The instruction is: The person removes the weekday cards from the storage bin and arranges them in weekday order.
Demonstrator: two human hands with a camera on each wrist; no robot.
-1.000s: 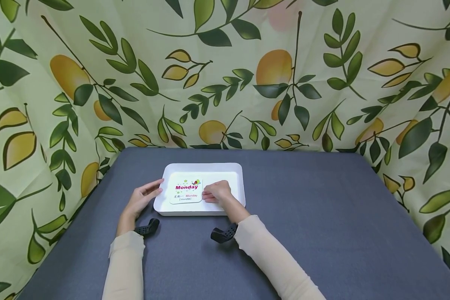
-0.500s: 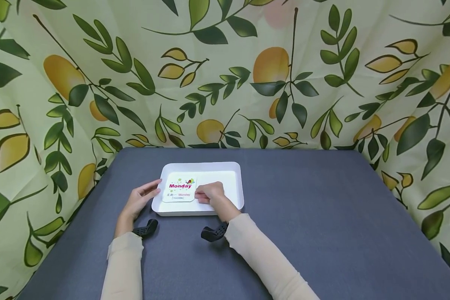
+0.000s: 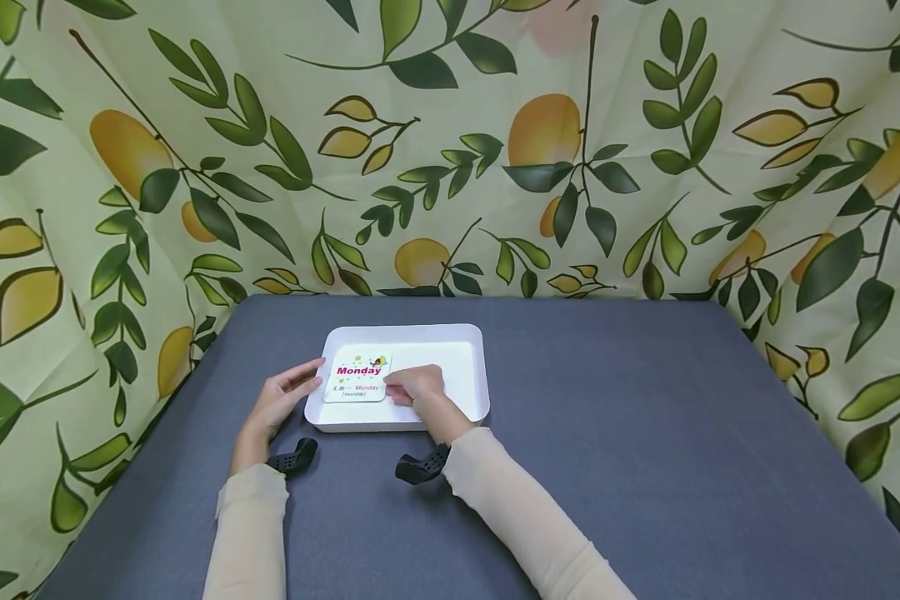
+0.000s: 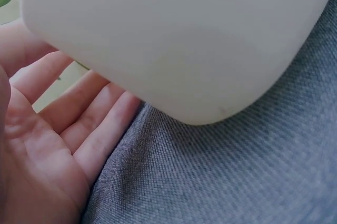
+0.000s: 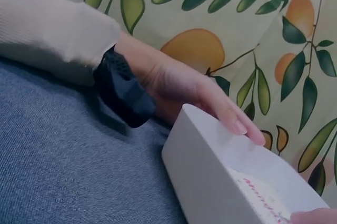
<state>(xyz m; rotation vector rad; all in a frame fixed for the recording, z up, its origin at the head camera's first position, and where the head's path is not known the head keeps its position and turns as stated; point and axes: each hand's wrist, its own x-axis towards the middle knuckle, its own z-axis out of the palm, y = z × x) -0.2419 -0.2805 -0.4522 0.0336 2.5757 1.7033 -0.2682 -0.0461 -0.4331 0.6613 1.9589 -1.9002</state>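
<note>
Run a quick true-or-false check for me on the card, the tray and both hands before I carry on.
1. The square white card printed "Monday" in pink lies inside the white rectangular tray. True.
2. The card sits toward the tray's right end. False: it is toward the left end.
3. The person's right hand is at the card's right edge. True.
4. The person's left hand touches the tray's left side. True.
5. The tray stands on bare wood. False: it stands on blue-grey woven cloth.
</note>
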